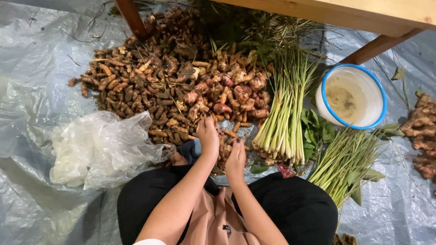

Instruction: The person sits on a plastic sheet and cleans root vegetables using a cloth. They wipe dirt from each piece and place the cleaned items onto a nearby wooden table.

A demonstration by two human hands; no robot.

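Observation:
I look down at my knees in black trousers on a grey plastic sheet. My left hand (207,134) reaches forward, palm down, onto a heap of brown roots (136,86), fingers curled among them. Just beside it, my right hand (236,159) rests on small roots close to my lap; whether it grips one is hidden. Pinkish rhizomes (236,90) lie right beyond both hands. A bundle of lemongrass stalks (284,118) lies to the right of my right hand.
A crumpled clear plastic bag (102,149) lies at the left. A white bucket with a blue rim (352,95) stands at the right, under a wooden table (363,13). More green stalks (343,163), leaves (315,129) and ginger-like roots (422,131) lie right.

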